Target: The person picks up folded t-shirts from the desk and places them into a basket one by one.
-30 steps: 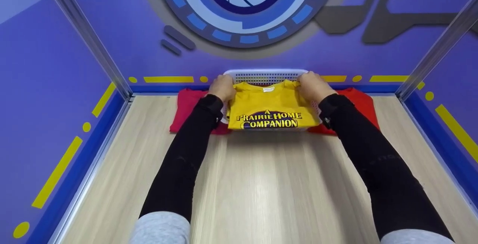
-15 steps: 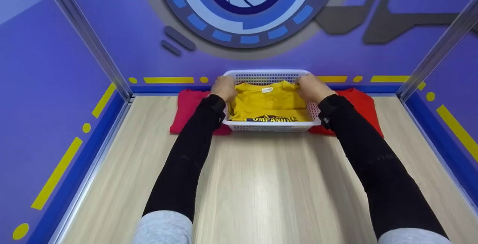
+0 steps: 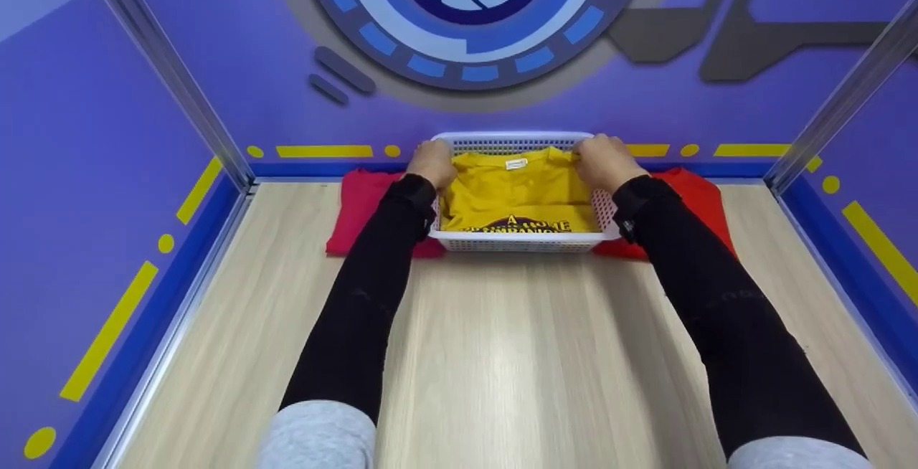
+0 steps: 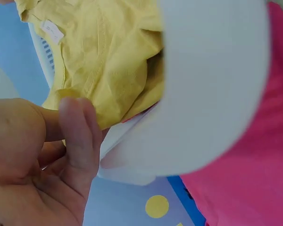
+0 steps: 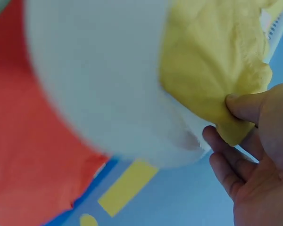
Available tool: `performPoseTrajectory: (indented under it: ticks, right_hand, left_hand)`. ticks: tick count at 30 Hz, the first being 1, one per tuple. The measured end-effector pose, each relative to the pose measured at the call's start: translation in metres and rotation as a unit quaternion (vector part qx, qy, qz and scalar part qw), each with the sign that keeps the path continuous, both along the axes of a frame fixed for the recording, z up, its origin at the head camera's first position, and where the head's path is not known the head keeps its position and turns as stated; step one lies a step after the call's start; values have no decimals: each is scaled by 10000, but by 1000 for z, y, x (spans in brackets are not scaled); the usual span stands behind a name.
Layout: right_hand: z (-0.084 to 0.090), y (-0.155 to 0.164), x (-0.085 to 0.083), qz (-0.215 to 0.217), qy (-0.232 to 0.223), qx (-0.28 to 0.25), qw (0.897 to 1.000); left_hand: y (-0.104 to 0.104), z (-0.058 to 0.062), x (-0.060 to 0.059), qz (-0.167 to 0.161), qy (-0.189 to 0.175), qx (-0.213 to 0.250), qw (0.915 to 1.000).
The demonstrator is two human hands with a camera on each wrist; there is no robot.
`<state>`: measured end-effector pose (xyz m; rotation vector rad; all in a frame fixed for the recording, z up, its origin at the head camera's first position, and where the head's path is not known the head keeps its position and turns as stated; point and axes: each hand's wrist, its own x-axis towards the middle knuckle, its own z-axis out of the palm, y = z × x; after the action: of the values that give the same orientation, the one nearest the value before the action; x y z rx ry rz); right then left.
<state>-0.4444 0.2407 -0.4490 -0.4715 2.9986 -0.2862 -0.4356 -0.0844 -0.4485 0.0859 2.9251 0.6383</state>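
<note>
A folded yellow T-shirt [image 3: 516,193] with a white neck label and dark printed lettering lies within a white perforated plastic basket [image 3: 516,238] against the back wall. At its upper left corner, my left hand [image 3: 432,163] pinches the shirt between thumb and fingers, close to the basket rim. My right hand [image 3: 604,161] pinches the opposite upper corner; in the right wrist view the thumb [image 5: 245,107] presses on the yellow cloth. The shirt's lower edge sits inside the front rim, part of its lettering hidden behind it.
A folded pink garment [image 3: 358,211] lies left of the basket and a folded red one [image 3: 692,207] lies right of it, both on the wood-grain tabletop [image 3: 502,354]. Purple-blue panels [image 3: 237,60] with metal corner posts enclose the back and sides.
The shirt's lower edge, which hung over the basket's front rim a second ago, has dropped inside it, uncovering the rim. Both hands keep their hold at the upper corners, nearly in place.
</note>
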Motion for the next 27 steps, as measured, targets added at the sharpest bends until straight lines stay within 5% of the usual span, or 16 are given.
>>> performPoseTrajectory:
  ticks: [9, 16, 27]
  right_hand:
    - [7, -5, -7, 5, 122, 402, 9991]
    - [3, -7, -9, -109, 182, 637, 9977]
    - [0, -2, -5, 13, 506, -54, 9987]
  left_hand:
    - [5, 6, -12, 245, 19, -39, 9997]
    - [6, 4, -10, 312, 187, -137, 9992]
    - [5, 1, -5, 75, 524, -379, 9979]
